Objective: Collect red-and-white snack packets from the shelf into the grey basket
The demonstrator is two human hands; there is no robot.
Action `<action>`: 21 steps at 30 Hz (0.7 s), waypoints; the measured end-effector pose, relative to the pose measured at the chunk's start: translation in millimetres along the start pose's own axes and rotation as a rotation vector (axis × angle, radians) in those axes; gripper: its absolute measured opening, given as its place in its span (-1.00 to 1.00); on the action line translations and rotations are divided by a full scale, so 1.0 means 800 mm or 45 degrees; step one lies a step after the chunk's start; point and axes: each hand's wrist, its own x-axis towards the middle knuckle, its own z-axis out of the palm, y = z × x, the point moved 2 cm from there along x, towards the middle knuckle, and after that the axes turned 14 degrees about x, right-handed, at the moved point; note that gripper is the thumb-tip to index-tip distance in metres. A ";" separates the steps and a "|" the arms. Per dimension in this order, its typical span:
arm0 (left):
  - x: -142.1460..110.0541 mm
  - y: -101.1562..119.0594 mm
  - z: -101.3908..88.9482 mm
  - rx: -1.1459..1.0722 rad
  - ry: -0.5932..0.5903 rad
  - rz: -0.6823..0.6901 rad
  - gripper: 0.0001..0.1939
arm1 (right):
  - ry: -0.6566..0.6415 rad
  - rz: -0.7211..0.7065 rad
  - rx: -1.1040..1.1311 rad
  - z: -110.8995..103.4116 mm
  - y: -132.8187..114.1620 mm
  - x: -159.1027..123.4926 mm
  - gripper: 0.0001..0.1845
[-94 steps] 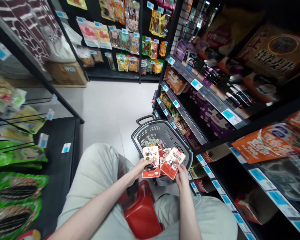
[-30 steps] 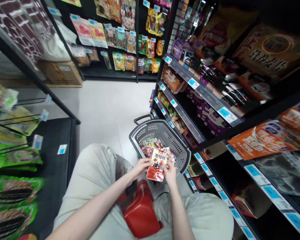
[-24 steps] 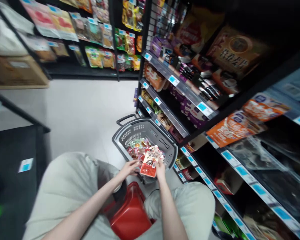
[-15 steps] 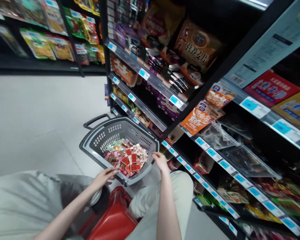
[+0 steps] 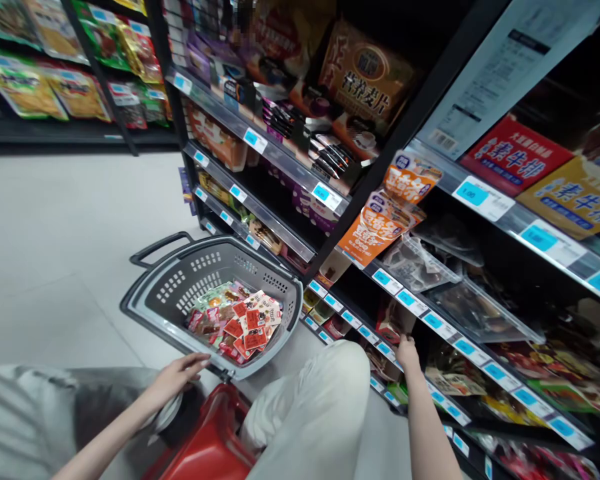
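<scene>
I sit on a red stool point(image 5: 213, 447) in a shop aisle. My left hand point(image 5: 176, 375) hovers open, fingers stretched, just by the near rim of a grey shopping basket point(image 5: 170, 283) on the floor; it holds nothing. The basket holds several small red and white snack packets point(image 5: 240, 319). My right hand point(image 5: 407, 349) reaches into a low shelf on the right, at the shelf edge with blue price tags point(image 5: 433, 321). Its fingers point into the dark shelf and are hidden, so I cannot see whether it holds anything.
Black shelving point(image 5: 300, 180) runs along the right with orange snack bags point(image 5: 380, 223), clear trays point(image 5: 433, 267) and boxed goods. More hanging packets point(image 5: 75, 90) line the far wall. Pale floor tiles point(image 5: 65, 227) stretch out to the left of the basket.
The packets I held in both hands now lie in the basket. My right hand has swung right to the low shelf, my left dropped by the basket rim, and my view turned right.
</scene>
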 end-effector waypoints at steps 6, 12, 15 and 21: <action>0.002 -0.004 0.004 0.065 -0.007 0.029 -0.50 | -0.063 -0.098 -0.166 0.018 0.014 0.019 -0.66; 0.004 -0.008 0.003 0.100 0.018 0.041 -0.47 | -0.047 -0.166 -0.236 0.008 0.013 0.025 -0.66; 0.005 -0.009 0.003 0.129 0.008 0.040 -0.44 | -0.088 -0.220 -0.246 0.000 0.009 0.028 -0.69; 0.003 -0.009 0.003 0.166 -0.015 0.071 -0.38 | 0.000 -0.250 -0.246 -0.019 -0.001 0.051 -0.63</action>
